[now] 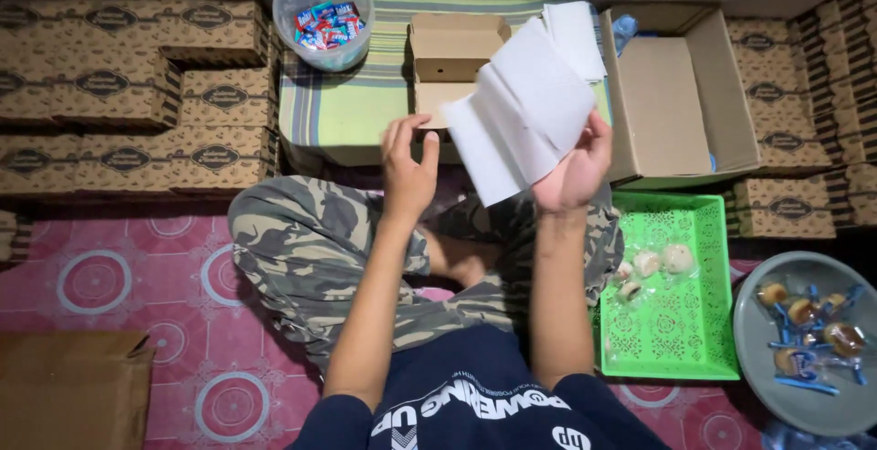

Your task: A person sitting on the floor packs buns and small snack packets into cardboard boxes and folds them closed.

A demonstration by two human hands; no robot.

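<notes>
1 view only, from a camera worn on the person's head. It looks steeply down over the chest and crossed legs onto the floor. The striped cushion [338,107] serves as landmark: it lies ahead of the camera, upper centre of frame. The view is close, at arm's reach, with both forearms running up from the bottom edge. Left of the cushion it takes in stacked printed cartons [128,94]; right of it, a green tray [671,340]. No 2nd view exists to share any part.
</notes>
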